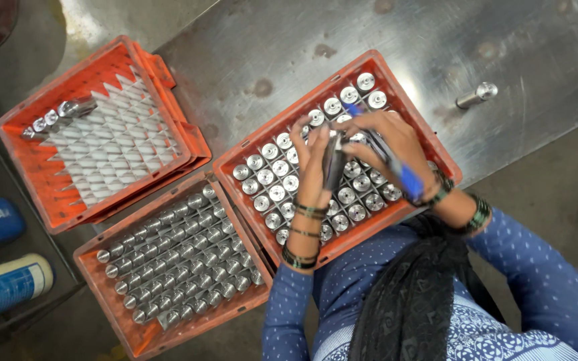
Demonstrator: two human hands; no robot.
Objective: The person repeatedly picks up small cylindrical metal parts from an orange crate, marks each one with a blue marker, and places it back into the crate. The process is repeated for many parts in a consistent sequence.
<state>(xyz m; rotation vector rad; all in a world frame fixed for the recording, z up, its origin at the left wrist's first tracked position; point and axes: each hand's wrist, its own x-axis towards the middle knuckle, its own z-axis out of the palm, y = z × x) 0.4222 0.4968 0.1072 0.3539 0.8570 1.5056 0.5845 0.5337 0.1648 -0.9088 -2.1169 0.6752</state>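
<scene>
My left hand [312,157] grips a dark metal cylindrical part [333,162] and holds it upright over the middle orange crate [289,110]. That crate is filled with shiny metal cylinders [270,178] standing on end in a grid. My right hand [388,139] holds a blue marker [403,175], its tip end against the part near the left hand's fingers. Both hands hover just above the crate's right half, and both wrists wear bangles.
A second orange crate [135,217] at the lower left holds rows of tilted metal parts. A third orange crate [68,80] at the upper left has a white divider grid with a few parts. One loose metal part [476,95] lies on the steel table [289,47]. Two bottles [5,284] lie at the far left.
</scene>
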